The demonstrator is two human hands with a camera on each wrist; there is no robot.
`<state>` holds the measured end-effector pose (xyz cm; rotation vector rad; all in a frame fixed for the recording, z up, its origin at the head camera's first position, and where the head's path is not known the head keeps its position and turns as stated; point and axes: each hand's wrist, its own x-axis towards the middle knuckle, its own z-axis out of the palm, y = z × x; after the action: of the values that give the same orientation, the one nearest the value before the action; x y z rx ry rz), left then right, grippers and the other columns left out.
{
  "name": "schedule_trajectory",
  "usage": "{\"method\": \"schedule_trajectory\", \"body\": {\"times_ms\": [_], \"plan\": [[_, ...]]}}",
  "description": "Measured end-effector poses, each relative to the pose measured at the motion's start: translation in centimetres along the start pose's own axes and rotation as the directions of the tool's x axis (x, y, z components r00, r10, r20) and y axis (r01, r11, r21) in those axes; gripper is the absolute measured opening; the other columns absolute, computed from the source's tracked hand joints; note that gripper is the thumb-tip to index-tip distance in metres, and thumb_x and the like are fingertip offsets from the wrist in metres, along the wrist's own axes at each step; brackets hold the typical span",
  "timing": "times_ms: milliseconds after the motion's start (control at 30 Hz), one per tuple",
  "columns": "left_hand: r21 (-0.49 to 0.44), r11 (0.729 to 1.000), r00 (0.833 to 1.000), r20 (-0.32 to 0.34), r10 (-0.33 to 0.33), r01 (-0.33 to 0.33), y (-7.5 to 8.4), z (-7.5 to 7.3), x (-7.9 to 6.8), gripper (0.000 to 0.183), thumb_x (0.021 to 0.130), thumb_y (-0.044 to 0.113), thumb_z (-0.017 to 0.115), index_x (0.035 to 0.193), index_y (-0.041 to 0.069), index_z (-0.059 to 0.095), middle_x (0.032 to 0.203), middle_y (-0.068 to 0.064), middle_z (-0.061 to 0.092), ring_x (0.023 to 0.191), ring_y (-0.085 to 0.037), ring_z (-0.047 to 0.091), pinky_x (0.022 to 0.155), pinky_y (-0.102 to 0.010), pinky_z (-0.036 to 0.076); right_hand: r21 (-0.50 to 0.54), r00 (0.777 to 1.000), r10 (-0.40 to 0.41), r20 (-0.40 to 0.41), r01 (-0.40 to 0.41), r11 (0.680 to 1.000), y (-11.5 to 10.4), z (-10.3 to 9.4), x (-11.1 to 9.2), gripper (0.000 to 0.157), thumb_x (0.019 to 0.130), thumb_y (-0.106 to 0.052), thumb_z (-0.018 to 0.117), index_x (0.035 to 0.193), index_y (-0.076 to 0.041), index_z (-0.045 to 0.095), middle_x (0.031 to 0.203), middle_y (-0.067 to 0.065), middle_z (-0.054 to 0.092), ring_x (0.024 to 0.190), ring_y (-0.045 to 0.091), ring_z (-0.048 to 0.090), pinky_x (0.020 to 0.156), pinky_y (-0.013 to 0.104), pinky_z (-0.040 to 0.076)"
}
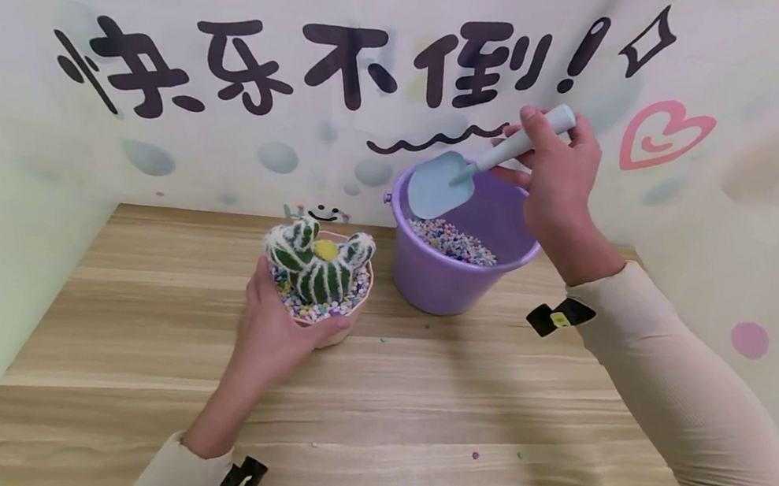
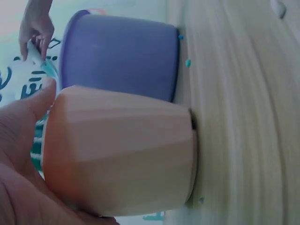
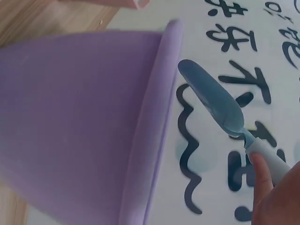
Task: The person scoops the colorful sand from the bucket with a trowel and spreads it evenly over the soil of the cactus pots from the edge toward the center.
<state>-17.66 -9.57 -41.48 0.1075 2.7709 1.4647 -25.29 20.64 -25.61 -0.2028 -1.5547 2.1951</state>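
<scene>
My left hand (image 1: pixel 267 335) grips the side of a pale pink flowerpot (image 2: pixel 122 150), thumb along the near rim. In the pot, a green cactus (image 1: pixel 326 283) with white fuzzy ridges and a yellow top sits among colourful small pebbles (image 1: pixel 321 310). My right hand (image 1: pixel 561 177) holds a light-blue toy shovel (image 1: pixel 439 186) by its handle. Its blade hangs over the left part of a purple bucket (image 1: pixel 437 293), and no pebbles show on it. Inside the bucket, more colourful pebbles (image 1: pixel 457 244) lie along the bottom.
Pot and bucket stand side by side on a wood-grain tabletop (image 1: pixel 393 409), close to a printed backdrop (image 1: pixel 378 133) with dark characters. A few stray pebbles (image 1: pixel 475 455) lie on the table. Another pale wall (image 1: pixel 13 259) rises at the left.
</scene>
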Motion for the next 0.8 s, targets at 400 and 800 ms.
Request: {"method": "schedule_trajectory", "body": {"times_ms": [400, 800], "plan": [[-0.203, 0.969, 0.987, 0.04, 0.155, -0.144, -0.5, -0.5, 1.7, 0.121, 0.068, 0.026, 0.089, 0.155, 0.024, 0.005, 0.15, -0.023, 0.024, 0.133, -0.043, 0.035, 0.109, -0.063, 0.03, -0.111, 0.995, 0.093, -0.043, -0.097, 0.989, 1.1, -3.3, 2.6, 0.029, 0.083, -0.02, 0.078, 0.104, -0.007, 0.061, 0.09, 0.01, 0.068, 0.084, 0.029, 0.072, 0.066, 0.041, 0.059], [-0.52, 0.806, 0.887, 0.177, 0.426, -0.283, -1.5, -2.0, 4.4, 0.123, 0.066, -0.009, 0.083, 0.156, 0.033, 0.011, 0.156, -0.002, 0.028, 0.136, -0.022, 0.039, 0.112, -0.021, 0.031, -0.281, 0.995, 0.099, 0.029, -0.087, 0.956, 3.1, -3.5, 3.2, 0.024, 0.082, -0.02, 0.079, 0.098, -0.011, 0.063, 0.092, 0.006, 0.071, 0.084, 0.023, 0.072, 0.064, 0.033, 0.06]]}}
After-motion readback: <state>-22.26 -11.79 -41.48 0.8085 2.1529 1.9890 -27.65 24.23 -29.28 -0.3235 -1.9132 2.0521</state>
